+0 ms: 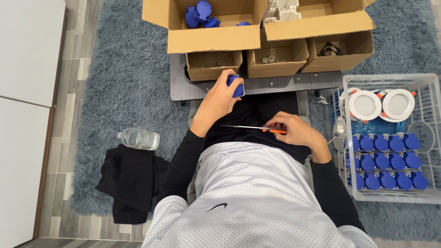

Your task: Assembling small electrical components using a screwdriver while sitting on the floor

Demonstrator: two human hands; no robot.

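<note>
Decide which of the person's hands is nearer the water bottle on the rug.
Left. The left hand holds a blue part right of the bottle; the right hand lies farther right, holding a screwdriver.

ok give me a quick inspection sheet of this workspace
surface: dark grey board over a shaggy blue rug
job's things: left hand grips a blue plastic part; right hand holds an orange-handled screwdriver
clutter: cardboard boxes of parts; white crate of blue parts and round white lights; water bottle; black cloth
grippers: fingers of both hands closed on their items
cables: nothing seen
surroundings: tiled floor, white panel at left
</note>
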